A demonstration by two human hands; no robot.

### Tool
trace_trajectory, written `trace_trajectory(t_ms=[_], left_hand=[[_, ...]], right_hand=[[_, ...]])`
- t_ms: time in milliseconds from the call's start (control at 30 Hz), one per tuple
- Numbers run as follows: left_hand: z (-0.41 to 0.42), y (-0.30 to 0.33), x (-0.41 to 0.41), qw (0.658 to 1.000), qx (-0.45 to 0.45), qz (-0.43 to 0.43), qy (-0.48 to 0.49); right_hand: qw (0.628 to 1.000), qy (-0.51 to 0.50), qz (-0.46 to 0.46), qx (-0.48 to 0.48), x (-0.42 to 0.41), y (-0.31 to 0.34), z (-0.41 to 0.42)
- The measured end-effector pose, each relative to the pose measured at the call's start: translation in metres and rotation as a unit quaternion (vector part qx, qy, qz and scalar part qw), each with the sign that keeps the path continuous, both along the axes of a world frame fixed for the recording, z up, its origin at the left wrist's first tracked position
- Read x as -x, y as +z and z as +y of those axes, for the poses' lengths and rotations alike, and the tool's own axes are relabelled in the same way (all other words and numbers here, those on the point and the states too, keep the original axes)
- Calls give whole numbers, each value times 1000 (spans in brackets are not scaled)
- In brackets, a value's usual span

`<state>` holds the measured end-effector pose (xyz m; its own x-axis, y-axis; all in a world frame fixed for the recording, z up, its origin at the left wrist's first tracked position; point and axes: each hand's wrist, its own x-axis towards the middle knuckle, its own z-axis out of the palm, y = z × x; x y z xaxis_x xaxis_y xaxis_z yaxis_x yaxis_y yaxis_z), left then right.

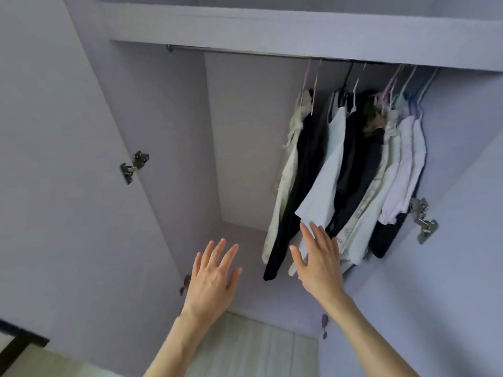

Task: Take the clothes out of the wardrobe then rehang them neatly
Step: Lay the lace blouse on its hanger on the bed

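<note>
Several garments hang bunched at the right end of a metal rail (239, 51) inside an open lilac wardrobe (245, 137). Among them are a cream piece (288, 170), a black piece (302, 186), a pale blue piece (324, 180) and lilac tops (405, 170) on thin plastic hangers (392, 83). My right hand (318, 262) is raised with straight, spread fingers, its fingertips at the lower hem of the pale blue piece. Further left, my left hand (215, 278) is held up with fingers spread, in front of the wardrobe's bare left half and touching nothing.
Both wardrobe doors stand open, the left door (54, 186) with a metal hinge (134, 165) and the right door (462, 254) with a hinge (423, 220). A shelf board (272, 31) runs above the rail. Pale flooring (253, 346) shows below.
</note>
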<state>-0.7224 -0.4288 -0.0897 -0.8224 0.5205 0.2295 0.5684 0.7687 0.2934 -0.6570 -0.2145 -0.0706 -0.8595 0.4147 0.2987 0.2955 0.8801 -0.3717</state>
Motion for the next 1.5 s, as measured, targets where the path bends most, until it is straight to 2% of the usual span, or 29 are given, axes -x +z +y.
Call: trace_trajectory(t_ms=[167, 300, 433, 533, 633, 733, 867, 967, 1100, 1233, 1333, 1433, 1500], left_hand=[[17, 38, 73, 996, -8, 63, -61], [49, 63, 108, 991, -35, 74, -110], [90, 79, 133, 984, -63, 52, -155], [119, 84, 143, 982, -105, 18, -157], [143, 84, 151, 975, -149, 18, -162], [171, 90, 166, 973, -185, 2, -139], [212, 103, 187, 975, -189, -5, -117], [234, 104, 198, 978, -173, -26, -111], [244, 101, 213, 972, -217, -49, -75], [245, 101, 225, 967, -254, -22, -4], [249, 105, 233, 968, -247, -10, 48], [249, 106, 239, 971, -234, 9, 46], [246, 106, 241, 966, -257, 16, 27]], right_hand=[[999, -9, 41, 26, 39, 28, 15], [996, -14, 73, -48, 61, 43, 26], [991, -28, 88, -94, 96, 74, 57], [988, -30, 98, -114, 123, 94, 84], [985, -36, 109, -128, 149, 113, 111], [986, -23, 81, -146, 180, 130, 134], [983, 35, -4, -180, 213, 137, 156], [973, 85, -14, -213, 226, 138, 170], [968, 93, -41, -230, 231, 136, 185], [971, 76, -36, -222, 228, 130, 190], [971, 60, -21, -231, 228, 127, 192], [972, 60, -10, -227, 228, 128, 189], [971, 62, 1, -229, 229, 128, 188]])
